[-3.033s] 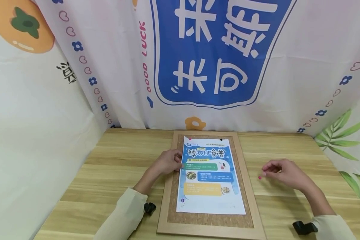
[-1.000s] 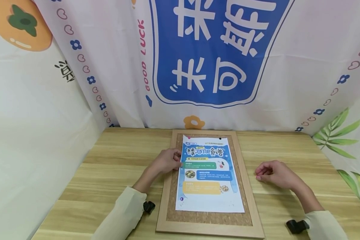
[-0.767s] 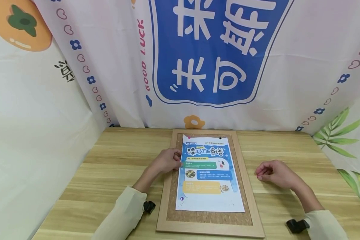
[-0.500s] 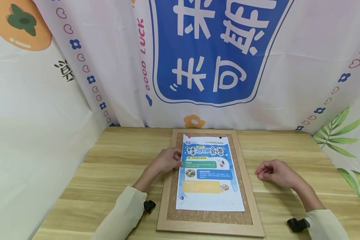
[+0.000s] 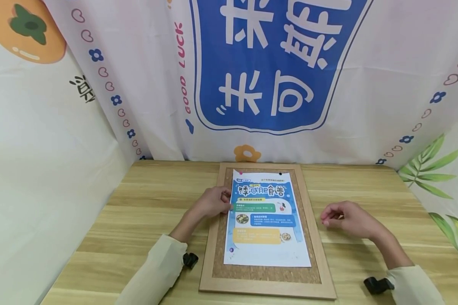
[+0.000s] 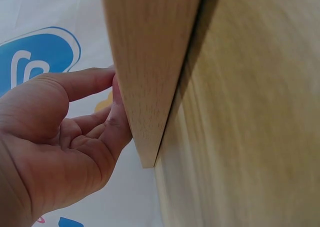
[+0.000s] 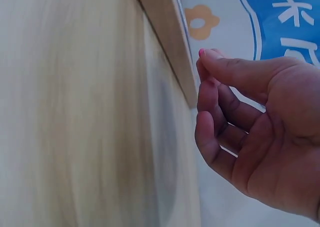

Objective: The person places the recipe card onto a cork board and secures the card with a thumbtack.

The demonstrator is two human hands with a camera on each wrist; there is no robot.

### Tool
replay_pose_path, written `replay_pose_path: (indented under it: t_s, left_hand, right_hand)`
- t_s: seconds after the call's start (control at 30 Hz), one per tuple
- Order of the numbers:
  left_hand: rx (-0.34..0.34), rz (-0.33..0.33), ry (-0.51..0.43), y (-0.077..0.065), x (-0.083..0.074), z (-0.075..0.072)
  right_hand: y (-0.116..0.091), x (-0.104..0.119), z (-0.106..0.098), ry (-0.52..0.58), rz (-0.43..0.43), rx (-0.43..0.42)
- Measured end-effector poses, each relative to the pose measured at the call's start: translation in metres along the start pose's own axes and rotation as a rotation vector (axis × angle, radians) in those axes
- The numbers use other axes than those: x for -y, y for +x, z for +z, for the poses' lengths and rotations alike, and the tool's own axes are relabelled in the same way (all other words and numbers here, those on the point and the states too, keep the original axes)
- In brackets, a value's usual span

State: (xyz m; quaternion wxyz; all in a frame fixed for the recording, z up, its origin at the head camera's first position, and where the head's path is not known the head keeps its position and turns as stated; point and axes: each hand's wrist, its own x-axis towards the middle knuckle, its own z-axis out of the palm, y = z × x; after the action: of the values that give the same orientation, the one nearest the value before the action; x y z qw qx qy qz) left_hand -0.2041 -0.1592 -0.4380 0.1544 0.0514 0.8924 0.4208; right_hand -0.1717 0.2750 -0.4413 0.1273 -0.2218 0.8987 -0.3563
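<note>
A printed poster sheet (image 5: 267,254) lies on a wood-framed cork board (image 5: 267,275). At its top corners sit a pink pushpin (image 5: 241,173) and a black pushpin (image 5: 280,173). My left hand (image 5: 213,202) rests over the board's left frame, thumb and fingertips touching the sheet's left edge; in the left wrist view the fingertips are partly hidden behind the frame. Right of the board, my right hand (image 5: 345,219) hovers near the frame. In the right wrist view its thumb and forefinger pinch a small pink pushpin (image 7: 201,52), of which only the head shows.
The board lies on a wood-grain table (image 5: 156,190). Behind it hangs a printed cloth (image 5: 156,106) with a large blue badge. Each sleeve carries a black wrist camera, one on the left (image 5: 190,261) and one on the right (image 5: 378,286).
Three seconds ago a pink pushpin showed just beyond my right fingertips; now the head view hides it. My right hand has shifted left, closer to the board. The left hand stays in place.
</note>
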Motion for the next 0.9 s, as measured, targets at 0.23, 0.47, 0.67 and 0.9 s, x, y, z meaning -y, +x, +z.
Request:
replay_pose_path:
  t_s: [0.23,0.47,0.67,0.9]
  left_hand:
    - [0.003,-0.003,-0.001,0.0,0.0,0.0]
    - [0.0,0.005,0.0,0.001,0.001,0.001]
    - [-0.002,0.01,0.004,0.0,0.002,0.001]
    - [-0.001,0.011,0.004,-0.002,-0.001,0.0]
  right_hand:
    - [0.001,0.018,0.004,0.048,-0.09,0.049]
    - [0.001,0.027,0.012,0.081,-0.125,0.076]
    - [0.001,0.032,0.019,0.133,-0.124,0.111]
    - [0.001,0.033,0.025,0.173,-0.133,0.138]
